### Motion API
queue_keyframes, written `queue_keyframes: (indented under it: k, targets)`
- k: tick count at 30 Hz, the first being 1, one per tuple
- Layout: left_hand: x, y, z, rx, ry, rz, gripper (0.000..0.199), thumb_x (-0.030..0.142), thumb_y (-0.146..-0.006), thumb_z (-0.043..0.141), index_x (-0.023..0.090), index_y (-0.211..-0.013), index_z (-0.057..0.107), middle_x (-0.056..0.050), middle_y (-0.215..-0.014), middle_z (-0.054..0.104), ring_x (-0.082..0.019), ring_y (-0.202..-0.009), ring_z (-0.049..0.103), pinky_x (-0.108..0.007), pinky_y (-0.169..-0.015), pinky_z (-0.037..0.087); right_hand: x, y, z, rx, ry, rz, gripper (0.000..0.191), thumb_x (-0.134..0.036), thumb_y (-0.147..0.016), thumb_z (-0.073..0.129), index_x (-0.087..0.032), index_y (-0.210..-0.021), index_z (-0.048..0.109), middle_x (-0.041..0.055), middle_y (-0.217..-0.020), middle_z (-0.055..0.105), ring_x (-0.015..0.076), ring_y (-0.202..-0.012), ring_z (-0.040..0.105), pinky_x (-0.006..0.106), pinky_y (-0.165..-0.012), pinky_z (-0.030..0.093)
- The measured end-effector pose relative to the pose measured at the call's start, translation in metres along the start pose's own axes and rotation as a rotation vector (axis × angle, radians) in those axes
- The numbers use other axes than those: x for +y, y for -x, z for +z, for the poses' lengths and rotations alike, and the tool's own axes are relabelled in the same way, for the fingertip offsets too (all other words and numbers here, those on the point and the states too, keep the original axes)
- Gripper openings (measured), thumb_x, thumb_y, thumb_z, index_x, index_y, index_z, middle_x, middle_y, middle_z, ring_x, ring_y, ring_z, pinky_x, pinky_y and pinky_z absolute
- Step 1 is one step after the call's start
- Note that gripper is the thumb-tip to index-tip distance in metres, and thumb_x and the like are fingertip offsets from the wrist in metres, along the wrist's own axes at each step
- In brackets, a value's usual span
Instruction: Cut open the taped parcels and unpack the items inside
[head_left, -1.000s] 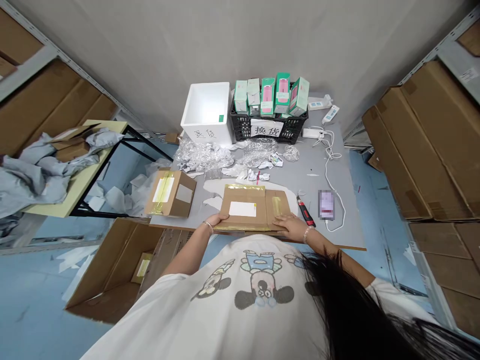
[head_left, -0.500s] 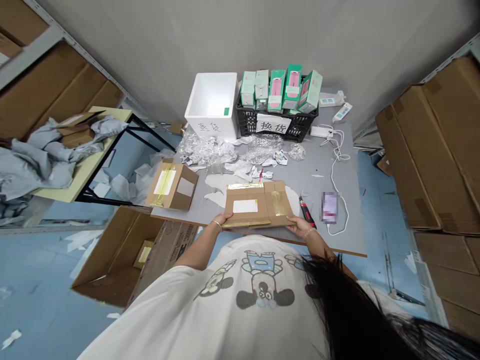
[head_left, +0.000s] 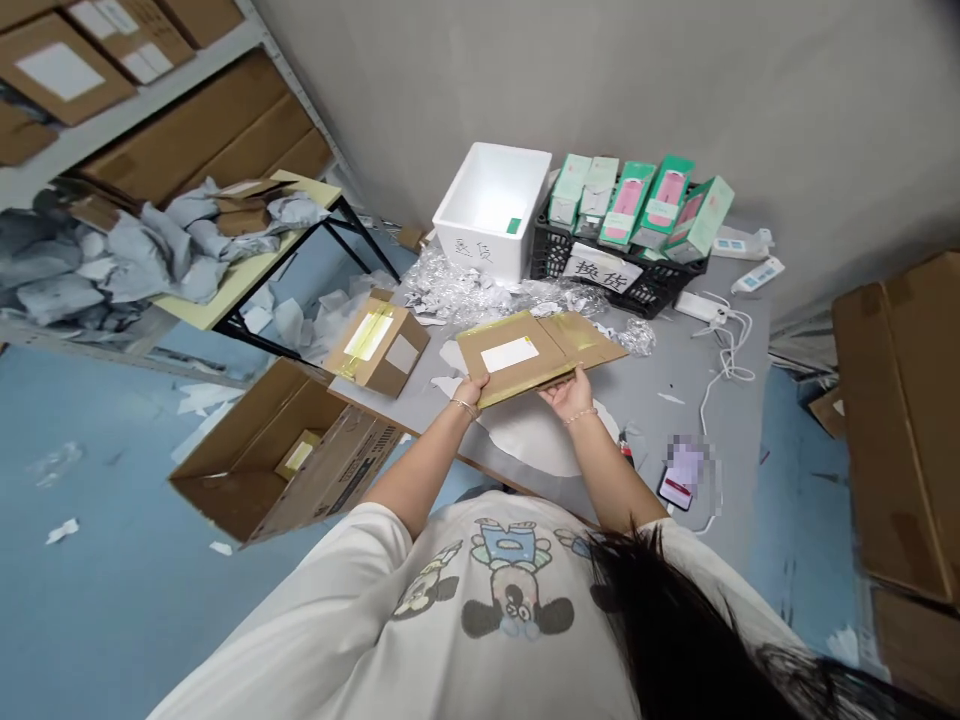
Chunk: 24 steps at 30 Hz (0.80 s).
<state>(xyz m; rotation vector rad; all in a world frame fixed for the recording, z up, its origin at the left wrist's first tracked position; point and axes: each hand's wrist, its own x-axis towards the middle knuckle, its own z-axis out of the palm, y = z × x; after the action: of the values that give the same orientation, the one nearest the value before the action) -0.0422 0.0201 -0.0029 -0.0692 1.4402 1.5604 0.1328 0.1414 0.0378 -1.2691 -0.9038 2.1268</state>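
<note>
Grey table point(head_left: 652, 415), crate point(head_left: 660, 288) marked 换货, left hand point(head_left: 471, 391) and right hand point(head_left: 570, 396) gripping flat cardboard point(head_left: 546, 354)

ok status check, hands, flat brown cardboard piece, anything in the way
Left hand and right hand gripping yellow-taped flat brown cardboard piece. Piece tilted, apparently raised over grey table. Crumpled clear bubble wrap behind; no obstruction evident.

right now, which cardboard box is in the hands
The flat one, gripped by left hand and right hand; the taller box sits on the table, the open one stands lower.
</note>
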Motion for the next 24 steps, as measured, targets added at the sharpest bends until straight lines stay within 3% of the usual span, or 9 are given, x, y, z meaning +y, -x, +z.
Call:
queue_keyframes:
  k: [3,6,8,13,18,21,24]
  targets:
    - [0.011,0.021,0.004,-0.059,0.194,0.090,0.055,0.018,-0.069,0.079,0.017,-0.120,0.058,-0.011,-0.111,0.071,-0.025,-0.099,0.070,-0.045,-0.095,0.053,-0.016,0.016,0.033,0.075,-0.153,-0.022,0.051,-0.064,-0.087,0.044,-0.026,-0.118,0.058,0.0072,-0.107,0.070,0.0216,-0.095,0.067,0.043,-0.081,0.055]
    - [0.033,0.044,0.001,-0.116,0.253,0.158,0.058,0.020,-0.067,0.081,0.018,-0.120,0.057,-0.011,-0.109,0.072,-0.027,-0.101,0.069,-0.048,-0.097,0.052,-0.026,0.036,0.057,0.147,-0.159,-0.079,0.046,-0.045,-0.076,0.067,-0.022,-0.116,0.061,0.0068,-0.107,0.070,0.0204,-0.088,0.068,0.038,-0.077,0.056]
    - [0.053,0.058,-0.005,-0.117,0.270,0.187,0.055,0.021,-0.068,0.081,0.019,-0.118,0.058,-0.010,-0.108,0.072,-0.028,-0.102,0.069,-0.049,-0.098,0.051,-0.029,0.048,0.072,0.177,-0.107,-0.158,0.048,-0.034,-0.070,0.072,-0.020,-0.115,0.063,0.0071,-0.105,0.070,0.0201,-0.085,0.068,0.037,-0.075,0.057]
    - [0.104,0.086,-0.031,-0.171,0.341,0.132,0.049,0.023,-0.076,0.074,0.015,-0.122,0.059,-0.012,-0.109,0.072,-0.029,-0.105,0.068,-0.047,-0.099,0.051,-0.032,0.075,0.125,0.111,-0.005,-0.384,0.056,-0.037,-0.074,0.067,-0.017,-0.126,0.059,0.0103,-0.112,0.068,0.0229,-0.091,0.068,0.039,-0.074,0.058]
    - [0.140,0.102,-0.084,-0.291,0.442,0.049,0.045,0.026,-0.086,0.062,0.010,-0.128,0.058,-0.015,-0.111,0.071,-0.029,-0.111,0.066,-0.043,-0.103,0.049,-0.024,0.096,0.193,0.085,0.082,-0.625,0.057,-0.041,-0.081,0.065,-0.014,-0.130,0.057,0.0147,-0.121,0.064,0.0268,-0.104,0.065,0.044,-0.086,0.056]
    - [0.170,0.098,-0.129,-0.353,0.450,0.041,0.047,0.029,-0.088,0.061,0.010,-0.130,0.057,-0.016,-0.111,0.071,-0.030,-0.114,0.065,-0.043,-0.105,0.047,-0.012,0.109,0.241,0.074,0.137,-0.745,0.056,-0.042,-0.084,0.064,-0.012,-0.131,0.056,0.0158,-0.126,0.062,0.0274,-0.112,0.062,0.047,-0.097,0.050]
    - [0.213,0.084,-0.177,-0.422,0.433,0.035,0.048,0.032,-0.089,0.060,0.010,-0.132,0.056,-0.016,-0.113,0.071,-0.031,-0.115,0.064,-0.045,-0.105,0.046,0.003,0.124,0.298,0.086,0.175,-0.814,0.055,-0.040,-0.086,0.064,-0.013,-0.133,0.055,0.0157,-0.130,0.060,0.0277,-0.118,0.059,0.047,-0.102,0.048]
